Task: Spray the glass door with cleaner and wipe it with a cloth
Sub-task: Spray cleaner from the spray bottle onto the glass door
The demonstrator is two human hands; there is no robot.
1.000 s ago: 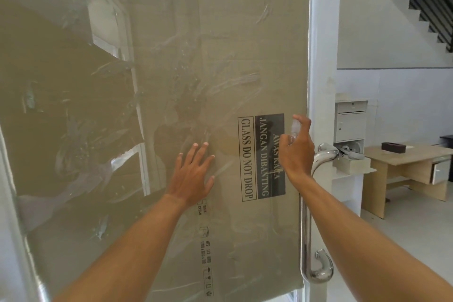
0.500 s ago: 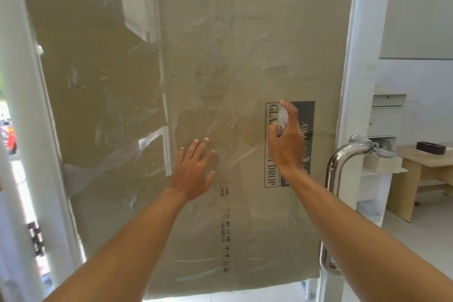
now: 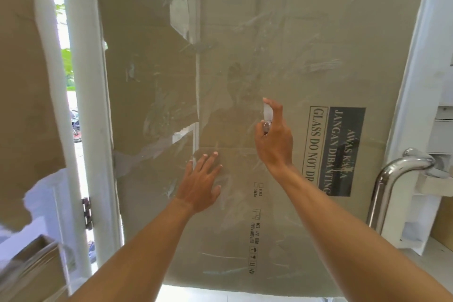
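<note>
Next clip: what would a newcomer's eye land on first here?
Centre frame, the right hand grips a small spray bottle aimed at the smeared glass door. The left hand lies flat on the glass, lower left of it. At right, a GLASS DO NOT DROP label sits beside a chrome handle.

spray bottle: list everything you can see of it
The spray bottle is small and mostly hidden in the right hand. Only its pale, translucent, plastic-looking top shows, upright, with the forefinger curled over it. It is held up before the glass door; whether it touches the glass cannot be told.
</note>
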